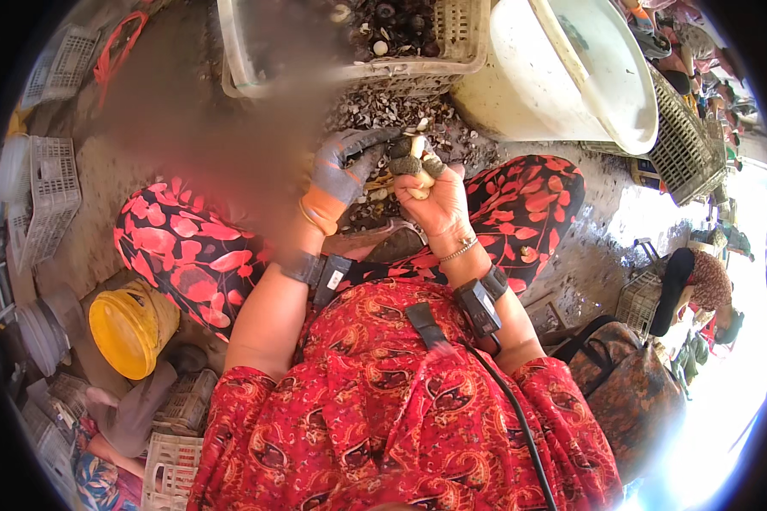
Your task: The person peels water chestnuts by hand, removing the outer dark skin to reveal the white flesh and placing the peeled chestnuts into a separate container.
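Observation:
My left hand [340,172], in a grey and orange work glove, is raised over my lap with its fingers bent. Its forefinger reaches to a small dark piece with a white bit [415,131], perhaps shellfish; whether the glove grips anything is hidden. Close beside it on the right, my right hand [433,195] wears dark finger covers and is closed around a pale, narrow object [417,147], possibly a tool handle. Beneath and beyond both hands lies a heap of broken shells [396,115].
A plastic crate [415,67] holding dark shells stands ahead, beside a large whitish tub [511,76]. A yellow bucket [124,332] is at left, a camouflage bag [633,396] at right. Other people [703,281] sit farther right. A brownish blur covers part of the upper left.

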A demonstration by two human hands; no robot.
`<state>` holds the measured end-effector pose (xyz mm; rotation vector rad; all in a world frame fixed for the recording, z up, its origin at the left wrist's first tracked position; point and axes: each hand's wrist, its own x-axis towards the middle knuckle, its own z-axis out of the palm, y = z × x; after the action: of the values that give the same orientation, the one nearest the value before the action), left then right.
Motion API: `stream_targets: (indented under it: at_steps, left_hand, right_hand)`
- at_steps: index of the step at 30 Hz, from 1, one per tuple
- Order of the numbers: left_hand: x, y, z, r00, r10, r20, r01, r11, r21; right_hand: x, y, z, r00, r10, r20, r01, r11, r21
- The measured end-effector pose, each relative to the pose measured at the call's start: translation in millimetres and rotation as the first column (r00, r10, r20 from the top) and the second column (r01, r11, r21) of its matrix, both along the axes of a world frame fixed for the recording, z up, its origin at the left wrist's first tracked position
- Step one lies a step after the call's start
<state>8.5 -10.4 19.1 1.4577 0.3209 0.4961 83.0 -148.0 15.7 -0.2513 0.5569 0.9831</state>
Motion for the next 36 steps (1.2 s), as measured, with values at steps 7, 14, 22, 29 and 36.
stream_targets:
  at_steps: [7, 14, 22, 29, 36]
  left_hand:
    - [-1, 7, -24, 0.977, -0.191, -0.097, 0.120, 0.863, -0.491]
    - [-3, 1, -19, 0.999, 0.009, 0.044, -0.021, 0.958, 0.285]
    - [-1, 7, -32, 0.963, -0.213, -0.164, 0.109, 0.867, -0.486]
    - [-5, -5, -27, 0.995, -0.089, -0.036, 0.058, 0.855, -0.516]
    - [-5, -1, -6, 1.000, 0.027, 0.000, -0.015, 0.564, 0.825]
  right_hand:
    - [1, -8, -20, 0.962, 0.040, 0.271, 0.008, 0.985, -0.172]
    - [-4, -6, -12, 0.986, -0.034, 0.166, 0.060, 0.986, -0.153]
    - [-2, -14, -19, 1.000, 0.002, 0.001, -0.002, 0.999, 0.033]
    - [-1, -13, -22, 0.998, -0.004, 0.062, 0.004, 1.000, 0.003]
    - [-5, 4, -3, 0.985, -0.149, 0.083, 0.170, 0.874, -0.455]
